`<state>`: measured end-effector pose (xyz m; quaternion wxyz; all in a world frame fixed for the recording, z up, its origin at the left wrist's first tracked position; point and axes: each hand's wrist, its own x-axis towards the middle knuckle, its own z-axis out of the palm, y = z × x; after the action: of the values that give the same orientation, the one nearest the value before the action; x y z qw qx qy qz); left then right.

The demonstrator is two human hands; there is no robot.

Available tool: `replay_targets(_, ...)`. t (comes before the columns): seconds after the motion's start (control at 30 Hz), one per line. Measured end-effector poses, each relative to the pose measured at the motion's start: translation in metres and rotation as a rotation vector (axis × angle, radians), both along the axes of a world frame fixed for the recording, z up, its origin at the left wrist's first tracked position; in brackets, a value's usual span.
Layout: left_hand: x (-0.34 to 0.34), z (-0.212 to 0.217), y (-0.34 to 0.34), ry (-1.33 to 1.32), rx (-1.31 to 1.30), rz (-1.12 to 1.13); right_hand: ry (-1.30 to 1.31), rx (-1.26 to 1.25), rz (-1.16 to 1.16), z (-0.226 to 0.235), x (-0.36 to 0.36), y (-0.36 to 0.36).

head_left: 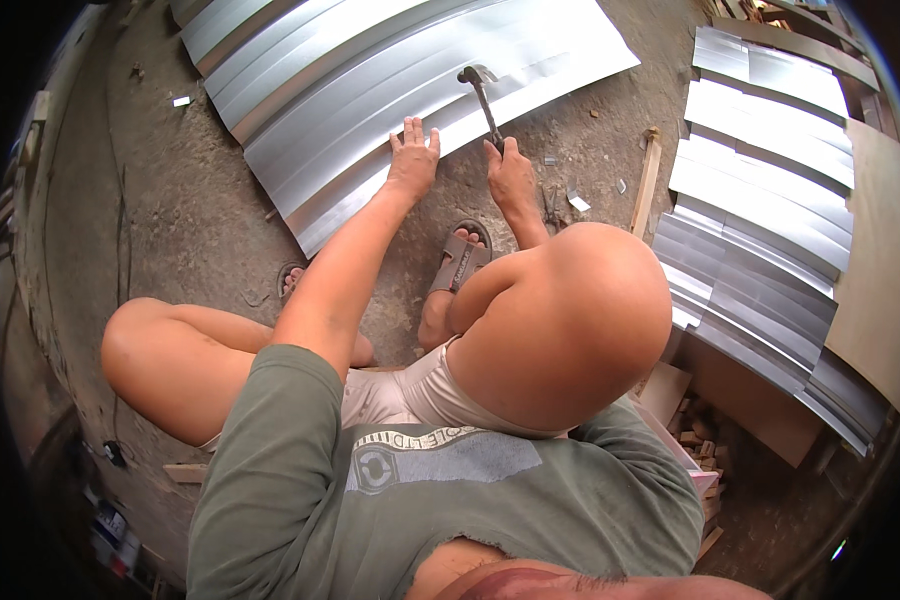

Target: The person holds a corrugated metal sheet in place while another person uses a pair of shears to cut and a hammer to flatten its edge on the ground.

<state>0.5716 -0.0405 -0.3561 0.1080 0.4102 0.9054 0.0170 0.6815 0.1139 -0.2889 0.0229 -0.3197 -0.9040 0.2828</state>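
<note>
Green T-shirt (450, 515) bears pale band (425, 439) w/ dark caps (450, 437) — R sandal strap (452, 275) has lettering (462, 262) too sm. to read.

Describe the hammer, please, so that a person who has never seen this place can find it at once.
Start at the big ribbed silver sheet at the top of the picture. Near its lower edge, the right hand holds the hammer, its head over the sheet. Unlike the wooden stick on the floor farther right, it is hand-held and has a curved head across its end.
</note>
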Motion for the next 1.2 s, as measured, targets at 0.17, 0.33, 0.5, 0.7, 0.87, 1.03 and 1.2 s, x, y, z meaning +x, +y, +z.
replay_targets(0.17, 0.002, 0.006, 0.008, -0.042, -0.003, 0.012, -0.090, 0.075, 0.031, -0.035, 0.007, 0.011)
replay_targets(0.33, -0.005, 0.000, -0.009, -0.045, -0.031, 0.031, -0.052, -0.035, 0.007, -0.016, -0.001, -0.010)
replay_targets(0.5, -0.003, 0.015, 0.010, -0.064, -0.061, 0.017, -0.127, 0.081, 0.020, -0.022, 0.000, 0.013)
replay_targets(0.7, -0.004, 0.013, 0.010, -0.065, -0.045, 0.014, -0.160, 0.057, 0.002, -0.018, -0.004, 0.015)
replay_targets(0.87, -0.010, 0.011, 0.005, -0.082, -0.069, 0.041, -0.126, 0.030, 0.044, -0.004, -0.007, 0.006)
replay_targets(1.03, -0.002, 0.018, 0.019, -0.111, -0.054, 0.010, -0.211, 0.121, 0.099, -0.021, 0.006, 0.007)
replay_targets(1.2, -0.005, 0.014, 0.005, -0.114, -0.076, 0.039, -0.076, 0.030, 0.081, -0.002, -0.002, -0.010)
